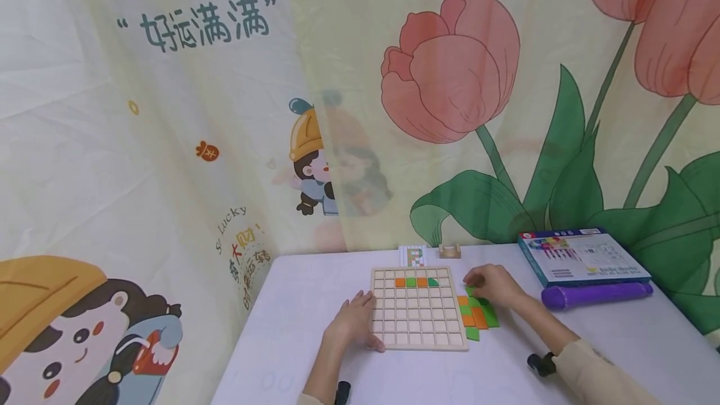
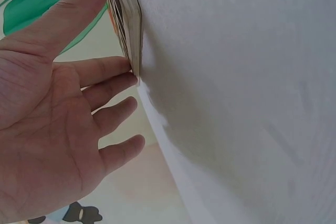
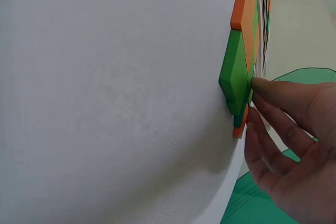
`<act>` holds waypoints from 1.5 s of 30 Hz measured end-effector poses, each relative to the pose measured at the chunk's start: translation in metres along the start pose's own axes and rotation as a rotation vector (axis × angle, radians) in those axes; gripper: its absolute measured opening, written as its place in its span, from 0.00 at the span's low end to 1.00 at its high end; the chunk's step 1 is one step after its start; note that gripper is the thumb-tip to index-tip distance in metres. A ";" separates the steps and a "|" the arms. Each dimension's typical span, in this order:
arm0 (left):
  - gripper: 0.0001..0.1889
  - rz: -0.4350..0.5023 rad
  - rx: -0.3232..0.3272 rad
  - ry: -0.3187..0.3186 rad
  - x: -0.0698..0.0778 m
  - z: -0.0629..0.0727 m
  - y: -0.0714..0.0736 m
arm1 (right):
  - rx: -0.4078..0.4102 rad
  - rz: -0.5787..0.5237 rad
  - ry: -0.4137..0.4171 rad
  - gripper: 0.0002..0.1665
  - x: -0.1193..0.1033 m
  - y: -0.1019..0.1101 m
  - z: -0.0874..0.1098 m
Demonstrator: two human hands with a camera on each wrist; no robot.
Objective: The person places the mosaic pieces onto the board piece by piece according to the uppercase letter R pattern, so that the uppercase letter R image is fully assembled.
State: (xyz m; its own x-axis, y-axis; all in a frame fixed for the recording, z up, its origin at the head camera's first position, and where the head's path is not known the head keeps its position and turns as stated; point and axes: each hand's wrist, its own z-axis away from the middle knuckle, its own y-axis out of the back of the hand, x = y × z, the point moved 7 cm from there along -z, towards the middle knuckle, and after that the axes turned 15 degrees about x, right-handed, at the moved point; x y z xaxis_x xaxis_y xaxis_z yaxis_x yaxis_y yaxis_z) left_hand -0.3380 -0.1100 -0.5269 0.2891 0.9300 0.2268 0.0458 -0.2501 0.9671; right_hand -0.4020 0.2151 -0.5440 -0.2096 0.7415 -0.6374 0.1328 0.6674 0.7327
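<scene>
My left hand (image 1: 353, 319) rests against the left edge of a wooden grid board (image 1: 419, 340), its fingers fairly straight and the thumb by the near left corner. In the left wrist view, the fingertips (image 2: 126, 77) touch the board's side. One upper row holds an orange tile (image 1: 400, 282), a light green one, another orange one and a dark green rounded tile (image 1: 432, 282). Right of the board lies a cluster of orange and green tiles (image 1: 478, 317). At its far end my right hand (image 1: 497, 284) pinches a small green tile (image 3: 251, 96) between thumb and fingers, partly hidden.
Behind the board stands a pattern card (image 1: 414, 256) beside a small wooden holder (image 1: 450, 251). At the back right lie a flat printed box (image 1: 585, 257) and a purple tube (image 1: 596, 296). A printed curtain (image 1: 349, 30) hangs behind the white table (image 1: 270, 355).
</scene>
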 end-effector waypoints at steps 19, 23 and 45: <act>0.58 -0.019 0.011 -0.005 0.001 0.003 0.002 | -0.002 -0.143 -0.045 0.20 0.004 0.007 -0.002; 0.59 -0.012 0.013 0.002 0.000 0.002 0.003 | -0.039 -0.205 -0.051 0.20 0.004 0.005 -0.005; 0.59 0.002 0.003 0.005 0.001 0.001 0.003 | 0.053 -0.297 0.001 0.17 -0.028 -0.024 -0.020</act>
State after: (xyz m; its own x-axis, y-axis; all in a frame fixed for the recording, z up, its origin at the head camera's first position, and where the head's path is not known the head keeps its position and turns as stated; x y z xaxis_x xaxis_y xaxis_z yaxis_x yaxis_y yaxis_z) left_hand -0.3365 -0.1100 -0.5240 0.2842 0.9309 0.2293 0.0478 -0.2527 0.9664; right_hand -0.4186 0.1766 -0.5387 -0.2478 0.5131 -0.8218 0.1163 0.8579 0.5005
